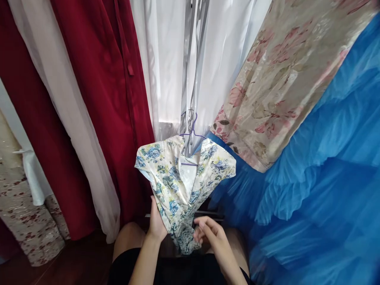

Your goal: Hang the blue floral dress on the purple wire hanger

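A cream floral garment [172, 186] with blue roses, short sleeves and a V-neck hangs on a thin purple hanger [194, 132] before me. Its lower part narrows and bunches between my hands. My left hand [157, 221] grips the garment's left side at the waist, thumb in front and the other fingers hidden behind the cloth. At the opposite edge is my right hand [212, 233], its fingers curled and thumb close to the index finger. Whether cloth is pinched there I cannot tell.
Dark red gowns [95, 79] and a pale pink sheer fabric [80, 103] hang to the left. White cloth [169, 59] hangs behind silvery strips [191, 71]. On the right are a pink-flowered beige garment [276, 87] and a ruffled blue tulle gown [320, 190]. My bent knees are below.
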The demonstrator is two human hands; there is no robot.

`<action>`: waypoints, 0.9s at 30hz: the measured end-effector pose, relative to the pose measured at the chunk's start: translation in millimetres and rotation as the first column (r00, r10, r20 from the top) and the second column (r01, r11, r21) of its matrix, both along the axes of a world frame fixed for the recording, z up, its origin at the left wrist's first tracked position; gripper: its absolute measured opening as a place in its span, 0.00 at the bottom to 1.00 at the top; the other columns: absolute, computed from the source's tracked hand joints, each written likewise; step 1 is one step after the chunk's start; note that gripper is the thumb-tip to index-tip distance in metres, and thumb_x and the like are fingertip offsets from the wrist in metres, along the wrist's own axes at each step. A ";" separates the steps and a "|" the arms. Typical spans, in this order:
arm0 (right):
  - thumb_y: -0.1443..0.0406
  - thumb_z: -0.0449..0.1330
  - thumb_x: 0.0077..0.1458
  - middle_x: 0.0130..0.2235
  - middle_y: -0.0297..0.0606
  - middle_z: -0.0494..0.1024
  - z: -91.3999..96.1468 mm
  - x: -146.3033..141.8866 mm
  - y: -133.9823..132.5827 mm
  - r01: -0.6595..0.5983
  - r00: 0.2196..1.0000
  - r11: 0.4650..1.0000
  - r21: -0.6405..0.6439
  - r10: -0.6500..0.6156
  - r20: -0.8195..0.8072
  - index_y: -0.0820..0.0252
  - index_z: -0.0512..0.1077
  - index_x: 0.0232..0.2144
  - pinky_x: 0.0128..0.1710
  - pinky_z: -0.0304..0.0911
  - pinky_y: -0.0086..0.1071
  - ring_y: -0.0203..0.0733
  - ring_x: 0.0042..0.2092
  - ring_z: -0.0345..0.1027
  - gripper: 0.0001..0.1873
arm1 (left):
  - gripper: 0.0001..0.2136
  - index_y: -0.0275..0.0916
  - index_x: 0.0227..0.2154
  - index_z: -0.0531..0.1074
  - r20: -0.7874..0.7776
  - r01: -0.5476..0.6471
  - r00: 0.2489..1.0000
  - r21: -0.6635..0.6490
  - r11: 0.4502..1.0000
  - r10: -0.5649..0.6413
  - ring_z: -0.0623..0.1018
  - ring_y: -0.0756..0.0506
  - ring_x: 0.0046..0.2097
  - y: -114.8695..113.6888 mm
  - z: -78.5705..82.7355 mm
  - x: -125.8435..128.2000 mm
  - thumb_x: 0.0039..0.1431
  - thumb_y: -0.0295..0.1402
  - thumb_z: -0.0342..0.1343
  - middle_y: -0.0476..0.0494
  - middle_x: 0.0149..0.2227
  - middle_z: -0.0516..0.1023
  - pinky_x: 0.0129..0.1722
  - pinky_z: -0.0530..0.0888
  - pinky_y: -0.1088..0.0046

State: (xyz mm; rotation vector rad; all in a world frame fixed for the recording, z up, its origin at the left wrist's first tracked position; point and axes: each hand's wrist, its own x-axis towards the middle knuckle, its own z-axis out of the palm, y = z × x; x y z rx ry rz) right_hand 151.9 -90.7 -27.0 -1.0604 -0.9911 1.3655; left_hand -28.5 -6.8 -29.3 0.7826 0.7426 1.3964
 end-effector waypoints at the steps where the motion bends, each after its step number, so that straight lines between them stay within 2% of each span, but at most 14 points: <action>1: 0.46 0.65 0.56 0.27 0.38 0.78 0.8 -3.5 13.9 0.046 0.998 0.998 0.031 -0.047 0.046 0.63 0.75 0.39 0.31 0.61 0.31 0.40 0.29 0.70 0.25 | 0.36 0.41 0.53 0.75 0.030 0.016 0.999 -0.031 0.999 -0.015 0.75 0.35 0.59 1.4 -2.1 -1.5 0.59 0.66 0.45 0.34 0.52 0.79 0.56 0.74 0.54; 3: 0.47 0.66 0.54 0.27 0.35 0.76 0.5 -11.9 39.0 0.105 0.986 0.990 0.093 -0.116 0.121 0.61 0.73 0.37 0.31 0.61 0.31 0.40 0.30 0.68 0.23 | 0.37 0.41 0.54 0.76 0.046 0.067 0.997 -0.100 0.993 -0.063 0.74 0.33 0.61 2.9 -5.2 -2.8 0.52 0.65 0.56 0.35 0.52 0.80 0.59 0.72 0.54; 5: 0.48 0.66 0.55 0.26 0.32 0.73 -2.1 -20.4 55.6 0.128 0.976 0.983 0.134 -0.149 0.158 0.59 0.69 0.34 0.30 0.60 0.30 0.40 0.30 0.65 0.21 | 0.34 0.39 0.56 0.75 -0.012 0.104 0.994 -0.133 0.986 -0.107 0.74 0.33 0.61 2.6 -7.5 -1.7 0.49 0.52 0.68 0.35 0.54 0.80 0.61 0.70 0.53; 6: 0.49 0.66 0.56 0.25 0.30 0.71 -3.8 -23.9 59.6 0.139 0.973 0.979 0.151 -0.163 0.163 0.58 0.66 0.32 0.30 0.58 0.30 0.39 0.29 0.64 0.20 | 0.33 0.38 0.56 0.74 -0.049 0.103 0.993 -0.132 0.986 -0.110 0.74 0.33 0.61 2.0 -8.6 -0.6 0.48 0.47 0.71 0.35 0.55 0.79 0.63 0.69 0.54; 10: 0.51 0.64 0.58 0.22 0.25 0.63 -8.0 -29.0 53.3 0.191 0.965 0.966 0.176 -0.218 0.147 0.55 0.60 0.28 0.29 0.54 0.29 0.36 0.26 0.59 0.20 | 0.30 0.37 0.56 0.74 -0.096 -0.009 0.995 -0.133 0.991 -0.003 0.76 0.34 0.59 -0.6 -12.6 1.8 0.50 0.42 0.71 0.35 0.55 0.79 0.61 0.70 0.56; 13: 0.52 0.63 0.60 0.22 0.28 0.66 -6.1 -26.0 43.7 0.172 0.968 0.973 0.153 -0.196 0.157 0.56 0.61 0.28 0.29 0.53 0.30 0.37 0.26 0.61 0.19 | 0.31 0.35 0.57 0.72 -0.088 -0.060 0.995 -0.151 0.987 0.047 0.78 0.33 0.56 0.1 -13.8 -0.8 0.51 0.42 0.71 0.33 0.53 0.80 0.57 0.73 0.55; 16: 0.52 0.60 0.62 0.24 0.32 0.71 -3.0 -23.6 41.1 0.159 0.962 0.976 0.149 -0.187 0.197 0.57 0.63 0.28 0.28 0.53 0.30 0.37 0.26 0.60 0.18 | 0.31 0.33 0.56 0.72 -0.110 -0.069 0.992 -0.113 0.991 0.057 0.79 0.33 0.54 1.9 -13.9 -3.2 0.52 0.43 0.69 0.32 0.51 0.80 0.56 0.73 0.56; 20: 0.54 0.60 0.62 0.21 0.30 0.67 -0.3 -21.1 41.1 0.208 0.948 0.962 0.179 -0.243 0.206 0.57 0.63 0.23 0.28 0.52 0.30 0.36 0.25 0.56 0.20 | 0.28 0.34 0.55 0.71 -0.235 -0.019 0.972 -0.046 0.999 0.008 0.77 0.33 0.56 3.0 -12.3 -2.2 0.55 0.44 0.67 0.34 0.50 0.80 0.56 0.72 0.56; 21: 0.55 0.59 0.61 0.21 0.30 0.66 0.2 -19.5 40.5 0.222 0.946 0.957 0.185 -0.258 0.198 0.57 0.63 0.22 0.28 0.52 0.30 0.36 0.25 0.56 0.20 | 0.27 0.36 0.56 0.71 -0.277 -0.056 0.959 0.016 0.998 0.058 0.77 0.34 0.56 3.1 -11.3 -1.3 0.56 0.43 0.66 0.35 0.50 0.80 0.57 0.72 0.57; 22: 0.55 0.59 0.61 0.21 0.30 0.65 0.6 -17.5 39.7 0.235 0.944 0.954 0.186 -0.270 0.190 0.57 0.64 0.21 0.28 0.51 0.30 0.36 0.26 0.55 0.20 | 0.27 0.38 0.57 0.69 -0.306 -0.157 0.934 0.109 0.981 0.184 0.76 0.35 0.57 3.3 -10.1 -0.3 0.56 0.41 0.66 0.36 0.52 0.78 0.57 0.71 0.58; 23: 0.56 0.58 0.61 0.21 0.30 0.64 0.8 -15.2 39.1 0.248 0.942 0.952 0.182 -0.281 0.185 0.58 0.65 0.21 0.28 0.51 0.30 0.37 0.26 0.55 0.19 | 0.27 0.40 0.57 0.68 -0.310 -0.311 0.875 0.228 0.923 0.371 0.74 0.36 0.58 3.4 -8.7 0.8 0.56 0.39 0.66 0.37 0.54 0.76 0.58 0.71 0.60; 25: 0.56 0.59 0.60 0.21 0.30 0.65 1.0 -10.6 38.5 0.274 0.935 0.947 0.165 -0.302 0.184 0.59 0.68 0.22 0.29 0.52 0.30 0.37 0.26 0.57 0.18 | 0.26 0.43 0.57 0.66 -0.239 -0.581 0.647 0.460 0.671 0.724 0.72 0.38 0.59 3.0 -5.9 4.0 0.56 0.34 0.66 0.39 0.57 0.71 0.58 0.69 0.62; 26: 0.56 0.59 0.59 0.21 0.30 0.65 0.9 -8.8 38.8 0.282 0.934 0.947 0.154 -0.308 0.180 0.59 0.70 0.22 0.29 0.53 0.30 0.37 0.26 0.57 0.17 | 0.23 0.43 0.54 0.67 -0.220 -0.608 0.557 0.550 0.573 0.801 0.71 0.39 0.58 2.3 -4.7 6.4 0.56 0.32 0.65 0.40 0.56 0.71 0.57 0.69 0.63; 27: 0.56 0.60 0.58 0.20 0.30 0.65 0.9 -7.6 39.3 0.280 0.938 0.950 0.138 -0.302 0.169 0.60 0.71 0.23 0.29 0.53 0.30 0.37 0.26 0.57 0.17 | 0.19 0.43 0.51 0.69 -0.246 -0.545 0.534 0.630 0.553 0.808 0.72 0.40 0.56 1.3 -3.9 9.4 0.57 0.30 0.63 0.40 0.53 0.71 0.55 0.70 0.64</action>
